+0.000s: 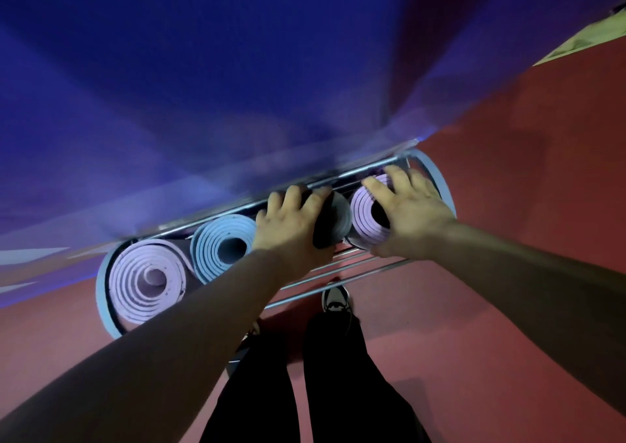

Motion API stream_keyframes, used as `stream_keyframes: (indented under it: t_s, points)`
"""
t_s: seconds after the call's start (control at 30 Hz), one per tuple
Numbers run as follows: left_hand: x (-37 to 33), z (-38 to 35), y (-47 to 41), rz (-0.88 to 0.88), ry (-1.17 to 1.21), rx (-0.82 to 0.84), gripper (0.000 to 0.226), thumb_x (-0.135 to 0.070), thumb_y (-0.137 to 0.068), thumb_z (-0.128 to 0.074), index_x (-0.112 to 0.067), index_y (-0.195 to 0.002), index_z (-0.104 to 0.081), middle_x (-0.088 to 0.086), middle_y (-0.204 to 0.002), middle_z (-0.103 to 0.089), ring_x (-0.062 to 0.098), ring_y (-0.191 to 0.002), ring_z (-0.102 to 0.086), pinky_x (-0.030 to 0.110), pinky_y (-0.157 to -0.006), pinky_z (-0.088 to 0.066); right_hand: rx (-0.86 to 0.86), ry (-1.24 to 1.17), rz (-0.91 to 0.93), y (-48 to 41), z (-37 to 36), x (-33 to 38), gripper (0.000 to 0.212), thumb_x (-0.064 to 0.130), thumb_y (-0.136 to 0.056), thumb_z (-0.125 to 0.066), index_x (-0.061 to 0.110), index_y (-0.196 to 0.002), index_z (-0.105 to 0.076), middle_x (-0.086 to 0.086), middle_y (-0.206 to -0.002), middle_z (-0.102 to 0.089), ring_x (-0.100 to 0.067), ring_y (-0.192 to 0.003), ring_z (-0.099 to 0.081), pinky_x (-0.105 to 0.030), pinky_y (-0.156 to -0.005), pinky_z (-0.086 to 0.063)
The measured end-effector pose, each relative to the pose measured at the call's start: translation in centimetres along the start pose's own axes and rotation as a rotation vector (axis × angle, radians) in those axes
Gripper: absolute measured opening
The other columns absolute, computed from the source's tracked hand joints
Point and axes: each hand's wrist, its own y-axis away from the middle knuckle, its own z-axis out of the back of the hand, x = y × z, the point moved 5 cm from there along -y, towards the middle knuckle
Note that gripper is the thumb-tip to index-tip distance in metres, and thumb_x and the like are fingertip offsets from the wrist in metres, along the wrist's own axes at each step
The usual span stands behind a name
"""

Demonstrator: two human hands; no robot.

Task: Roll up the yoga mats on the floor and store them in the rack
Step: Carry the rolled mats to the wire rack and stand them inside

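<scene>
Four rolled mats stand on end in the metal rack [342, 272] by the blue wall. The left hand [288, 227] curls its fingers [313, 202] over the dark grey mat [335, 220]. The right hand [408, 217] rests with its fingers spread on the lilac mat [366, 220] beside it. A light blue mat [216, 244] and a larger lilac mat [145, 281] stand further left.

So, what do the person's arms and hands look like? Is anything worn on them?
The left arm and the right arm are bare as far as visible, with no sleeves. The left hand and the right hand wear no gloves; I see no rings, watch or bracelet. Below are black trousers and a white-and-black shoe.
</scene>
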Motion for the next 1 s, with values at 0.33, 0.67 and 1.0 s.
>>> stream_keyframes:
  t_s: [0.33,0.67,1.0]
  points:
    - [1.7,-1.6,-1.7,-0.028,-0.074,0.114,0.124,-0.081,-0.066,-0.069,-0.039,-0.161,-0.002,0.006,-0.165,-0.011,0.035,-0.151,-0.011,0.052,-0.122,-0.012,-0.231,-0.024,0.010,-0.6,2.6,0.3,0.100,0.077,-0.052,-0.072,0.036,-0.139,-0.044,0.000,-0.126,-0.049,-0.034,-0.114,-0.048,-0.045,-0.100,-0.047]
    - [2.1,-1.7,-1.4,-0.046,-0.128,0.087,0.124,-0.085,-0.067,-0.064,-0.041,-0.161,0.005,0.006,-0.169,-0.001,0.034,-0.153,-0.006,0.051,-0.126,0.001,-0.016,-0.022,0.104,-3.0,-0.5,-0.3,0.128,0.081,-0.064,-0.069,0.039,-0.162,0.002,-0.007,-0.171,0.011,-0.035,-0.156,0.015,-0.052,-0.125,0.003]
    - [3.8,0.0,2.0,0.149,-0.062,0.110,0.116,-0.083,-0.070,-0.064,-0.050,-0.158,0.005,0.003,-0.170,0.000,0.034,-0.155,0.000,0.053,-0.125,-0.004,-0.004,-0.053,0.018,-1.1,0.7,1.9,0.126,0.082,-0.066,-0.070,0.041,-0.161,0.002,0.000,-0.171,0.015,-0.031,-0.156,0.016,-0.053,-0.126,0.002]
